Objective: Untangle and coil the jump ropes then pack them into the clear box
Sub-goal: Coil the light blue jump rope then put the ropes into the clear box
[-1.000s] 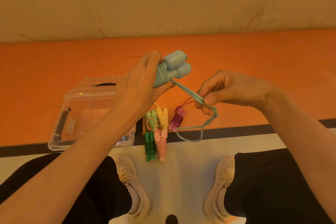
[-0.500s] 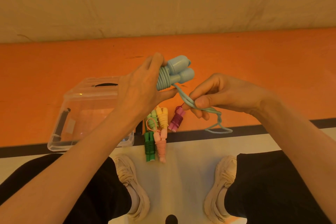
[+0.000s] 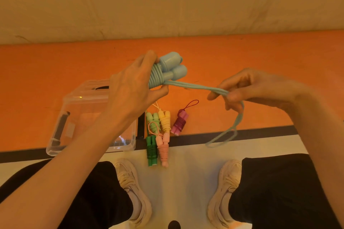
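Fingers of the left hand (image 3: 134,87) hide most blue jump rope (image 3: 167,69) coils.

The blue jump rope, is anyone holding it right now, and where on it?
Yes. The left hand grips the blue jump rope around its cord-wrapped handles; the right hand pinches the loose cord strands stretched out from them.
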A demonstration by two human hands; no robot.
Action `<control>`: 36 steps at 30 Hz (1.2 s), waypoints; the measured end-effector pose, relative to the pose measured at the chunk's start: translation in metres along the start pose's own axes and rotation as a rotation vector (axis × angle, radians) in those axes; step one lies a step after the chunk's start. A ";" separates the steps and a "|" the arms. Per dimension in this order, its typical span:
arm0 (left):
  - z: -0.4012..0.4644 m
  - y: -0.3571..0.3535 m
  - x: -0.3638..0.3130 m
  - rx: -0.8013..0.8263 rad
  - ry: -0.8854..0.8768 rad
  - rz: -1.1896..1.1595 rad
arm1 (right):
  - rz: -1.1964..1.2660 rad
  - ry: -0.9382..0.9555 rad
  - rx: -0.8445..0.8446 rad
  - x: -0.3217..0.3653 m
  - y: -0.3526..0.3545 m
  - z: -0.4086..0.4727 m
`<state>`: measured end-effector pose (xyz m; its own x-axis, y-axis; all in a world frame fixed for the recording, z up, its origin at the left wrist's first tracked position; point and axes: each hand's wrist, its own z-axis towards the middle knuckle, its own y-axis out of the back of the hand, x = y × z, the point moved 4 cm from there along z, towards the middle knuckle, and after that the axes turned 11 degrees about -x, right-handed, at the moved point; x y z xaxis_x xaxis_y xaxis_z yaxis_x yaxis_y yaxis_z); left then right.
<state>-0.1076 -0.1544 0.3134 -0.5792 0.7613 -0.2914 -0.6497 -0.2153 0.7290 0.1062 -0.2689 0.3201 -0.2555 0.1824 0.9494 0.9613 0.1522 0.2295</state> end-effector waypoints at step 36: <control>-0.027 -0.027 -0.037 0.454 -0.243 -0.311 | -0.232 0.178 -0.927 -0.009 0.041 0.065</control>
<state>-0.0824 -0.1934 0.2876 -0.2312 0.8763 -0.4227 -0.4644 0.2825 0.8394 0.1410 -0.2016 0.3074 -0.5031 0.0831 0.8602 0.6074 -0.6740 0.4204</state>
